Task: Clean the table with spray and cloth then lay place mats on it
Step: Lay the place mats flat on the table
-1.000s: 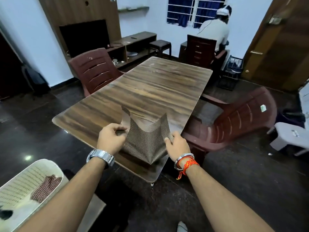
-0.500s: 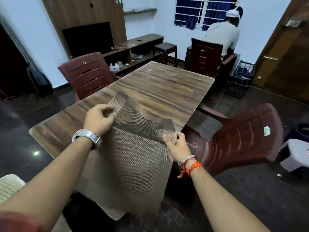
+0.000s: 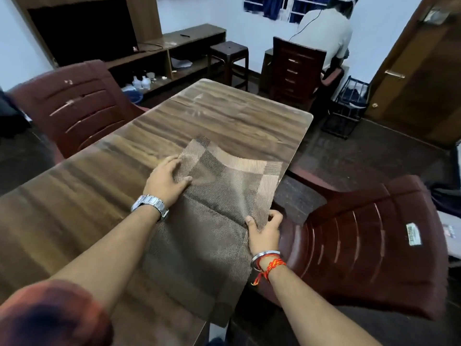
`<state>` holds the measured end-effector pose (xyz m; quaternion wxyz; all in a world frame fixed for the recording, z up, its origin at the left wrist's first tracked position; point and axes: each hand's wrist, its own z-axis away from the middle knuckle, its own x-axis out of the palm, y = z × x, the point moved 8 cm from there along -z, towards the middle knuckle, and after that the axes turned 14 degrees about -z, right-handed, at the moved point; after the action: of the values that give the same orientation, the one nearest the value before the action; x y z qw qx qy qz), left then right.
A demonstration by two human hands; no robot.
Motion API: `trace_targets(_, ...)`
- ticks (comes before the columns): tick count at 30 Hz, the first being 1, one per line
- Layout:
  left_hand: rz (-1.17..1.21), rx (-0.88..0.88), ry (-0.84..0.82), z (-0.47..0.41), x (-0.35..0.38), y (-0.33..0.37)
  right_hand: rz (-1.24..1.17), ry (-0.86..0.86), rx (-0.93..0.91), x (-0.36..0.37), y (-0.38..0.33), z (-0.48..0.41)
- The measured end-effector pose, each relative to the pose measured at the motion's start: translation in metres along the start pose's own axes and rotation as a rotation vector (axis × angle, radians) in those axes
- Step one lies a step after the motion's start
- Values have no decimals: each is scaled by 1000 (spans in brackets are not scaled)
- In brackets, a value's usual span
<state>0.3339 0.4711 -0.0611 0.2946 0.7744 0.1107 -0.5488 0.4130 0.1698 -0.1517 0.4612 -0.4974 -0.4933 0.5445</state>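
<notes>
Since a moment ago both hands have carried the place mats point(image 3: 212, 221) further along the wooden table point(image 3: 82, 196), and the top mat now spreads toward the right edge. Left hand point(image 3: 163, 181) has its fingers point(image 3: 174, 163) and thumb clamped on the top mat's left edge, lifting it so it bows. Right hand point(image 3: 264, 231) pinches the near right corner, thumb on top. Beneath lies another mat, overhanging the table's near edge. A maroon chair point(image 3: 369, 258) stands just beside the right hand; another chair point(image 3: 74, 106) stands at the far left side.
</notes>
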Motion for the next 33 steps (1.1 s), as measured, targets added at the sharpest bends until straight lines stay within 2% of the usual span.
trace_targets(2, -114, 52, -24, -24, 25, 18, 98, -25, 99, 11, 8, -27)
trace_targets(4, -223, 81, -164, -35, 69, 34, 432, -41, 124, 19, 17, -50)
trace_targets(5, -253, 76, -272, -32, 97, 39, 616, -60, 70, 24, 19, -56)
trace_targets(8, -327, 38, -544, 2, 174, 45, 854, -291, -109, 57, 31, -53)
trace_targets(11, -392, 15, -605, 24, 213, 48, 1003, -502, -137, 82, 62, -45)
trace_targets(16, -407, 8, -594, 8, 226, 47, 1018, -551, -99, 84, 82, -64)
trace_targets(33, -413, 86, -519, -61, 246, 74, 1007, -427, -81, 89, 79, -125)
